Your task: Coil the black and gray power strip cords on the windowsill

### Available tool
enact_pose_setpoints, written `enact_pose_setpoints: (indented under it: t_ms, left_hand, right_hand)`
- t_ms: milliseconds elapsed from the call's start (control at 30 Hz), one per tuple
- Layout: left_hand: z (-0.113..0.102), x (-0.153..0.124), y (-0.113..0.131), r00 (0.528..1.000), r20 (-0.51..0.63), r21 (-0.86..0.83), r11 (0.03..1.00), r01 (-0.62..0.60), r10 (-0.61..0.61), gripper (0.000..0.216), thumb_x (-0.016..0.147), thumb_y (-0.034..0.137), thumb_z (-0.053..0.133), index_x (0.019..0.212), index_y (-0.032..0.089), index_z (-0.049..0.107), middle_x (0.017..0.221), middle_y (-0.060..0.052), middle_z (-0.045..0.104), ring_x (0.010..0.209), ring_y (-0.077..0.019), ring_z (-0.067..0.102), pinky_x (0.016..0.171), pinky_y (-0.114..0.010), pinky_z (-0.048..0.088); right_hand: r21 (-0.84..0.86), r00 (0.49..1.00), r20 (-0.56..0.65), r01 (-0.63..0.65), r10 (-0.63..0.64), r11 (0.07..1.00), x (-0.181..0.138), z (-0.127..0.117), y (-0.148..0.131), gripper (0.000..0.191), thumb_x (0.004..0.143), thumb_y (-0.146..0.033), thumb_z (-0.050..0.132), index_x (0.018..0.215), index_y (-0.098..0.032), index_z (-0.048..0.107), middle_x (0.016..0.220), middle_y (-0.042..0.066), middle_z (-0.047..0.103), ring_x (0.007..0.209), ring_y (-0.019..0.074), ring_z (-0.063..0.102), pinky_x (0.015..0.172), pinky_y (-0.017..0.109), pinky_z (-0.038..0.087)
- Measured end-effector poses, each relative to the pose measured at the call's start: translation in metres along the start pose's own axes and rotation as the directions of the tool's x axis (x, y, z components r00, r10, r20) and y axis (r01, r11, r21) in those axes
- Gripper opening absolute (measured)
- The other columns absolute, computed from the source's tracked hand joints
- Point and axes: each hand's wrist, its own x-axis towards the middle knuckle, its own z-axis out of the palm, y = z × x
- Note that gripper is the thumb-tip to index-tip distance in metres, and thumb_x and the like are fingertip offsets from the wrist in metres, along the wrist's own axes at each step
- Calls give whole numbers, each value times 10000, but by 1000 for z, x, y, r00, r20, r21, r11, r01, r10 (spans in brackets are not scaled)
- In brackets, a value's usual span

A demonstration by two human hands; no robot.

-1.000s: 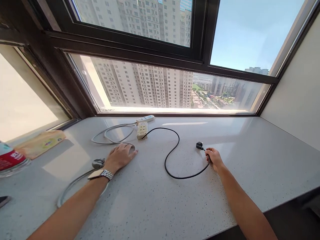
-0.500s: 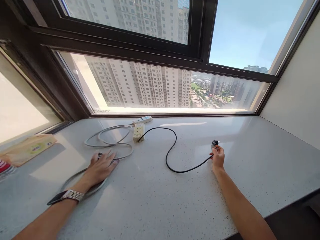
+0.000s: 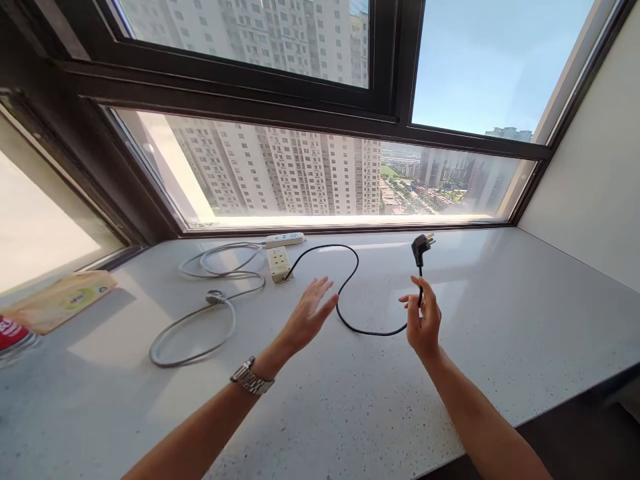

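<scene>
Between finger and thumb, my right hand (image 3: pixel 424 319) pinches the black power cord (image 3: pixel 367 333) just below its plug. The black plug (image 3: pixel 421 250) points up above the fingers, its metal prongs facing right. My left hand (image 3: pixel 309 317) is open, fingers spread, with nothing in it, close to the left side of the black cord's curve. That cord winds back to a cream power strip (image 3: pixel 279 265). Behind it lies a white power strip (image 3: pixel 285 239). A grey cable (image 3: pixel 193 360) lies in loops to the left, its grey plug (image 3: pixel 215 297) resting on the counter.
A pale speckled counter (image 3: pixel 320 420) runs below a dark-framed window (image 3: pixel 320 229). At the left lie a yellowish tissue pack (image 3: pixel 65 300) and a bottle with a red label (image 3: pixel 13 333). A white wall (image 3: pixel 585 180) bounds the right side. The counter's front edge is at lower right.
My left hand has left the grey cable's plug and moved right, toward the black cord. My right hand has raised the black plug, which now points upward.
</scene>
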Motion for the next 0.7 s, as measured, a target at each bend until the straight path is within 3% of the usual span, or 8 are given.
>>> enact_pose_setpoints:
  t_ms: [100, 167, 267, 367, 467, 567, 633, 700]
  left_hand:
    - [24, -33, 53, 984, 74, -380, 917, -121, 161, 753, 761, 741, 372, 1227, 174, 544, 1371, -137, 493, 1335, -296, 361, 1067, -422, 356]
    - [31, -45, 72, 987, 127, -642, 767, 9, 94, 617, 817, 694, 317, 1028, 187, 596, 1164, -142, 628, 1155, -279, 545, 919, -400, 481]
    - [26, -45, 78, 990, 23, -887, 454, 84, -139, 395, 892, 528, 325, 730, 205, 485, 808, -80, 643, 910, -229, 635, 833, -385, 520]
    - [1, -38, 74, 962, -32, -975, 220, 29, -270, 324, 908, 398, 411, 648, 209, 372, 561, 22, 427, 593, -136, 555, 690, -314, 536]
    - [-40, -37, 69, 963, -23, -999, 42, -12, -269, 323, 882, 298, 527, 624, 189, 366, 501, 65, 271, 402, -63, 305, 411, -191, 390]
    - [-83, -42, 65, 929, -179, -982, -6, -191, -323, 323, 844, 206, 586, 600, 174, 379, 464, 70, 244, 375, -47, 217, 338, -158, 293]
    - [-105, -48, 59, 892, -239, -971, 77, -227, -383, 353, 802, 230, 651, 582, 172, 381, 453, 65, 244, 380, -45, 205, 331, -155, 275]
    - [-120, -56, 44, 870, -287, -953, 213, -216, -401, 397, 752, 290, 708, 570, 177, 374, 447, 62, 222, 384, -50, 169, 324, -166, 233]
  right_hand:
    - [123, 964, 255, 50, -80, 991, -26, 20, -20, 306, 901, -369, 434, 1162, -254, 545, 1111, 115, 639, 772, 192, 658, 740, 366, 535]
    - [227, 937, 337, 8, -86, 974, -39, 32, -27, 255, 900, -387, 450, 1082, -254, 568, 1052, 96, 653, 709, 173, 654, 690, 343, 541]
    - [350, 924, 379, -189, 45, 918, -48, 44, -30, 227, 890, -434, 474, 1000, -244, 531, 981, 66, 655, 554, 117, 600, 554, 280, 508]
    - [328, 797, 601, -321, 66, 889, -41, 46, -20, 266, 862, -473, 519, 901, -211, 545, 714, 15, 638, 427, 82, 467, 442, 223, 399]
    - [162, 639, 769, -164, -21, 973, -20, 33, 6, 354, 816, -512, 575, 697, -178, 575, 488, -33, 491, 406, 72, 364, 419, 210, 295]
    - [-23, 721, 692, -23, 32, 999, 8, 7, 37, 458, 788, -557, 581, 549, -174, 508, 449, -49, 377, 423, 64, 286, 419, 216, 226]
    - [-94, 811, 582, -8, 61, 996, 24, -12, 53, 483, 754, -580, 608, 523, -180, 468, 455, -54, 353, 444, 66, 267, 427, 217, 216]
    - [-147, 841, 538, 30, 54, 989, 34, -29, 63, 496, 721, -592, 635, 512, -184, 446, 454, -57, 344, 451, 68, 261, 434, 219, 216]
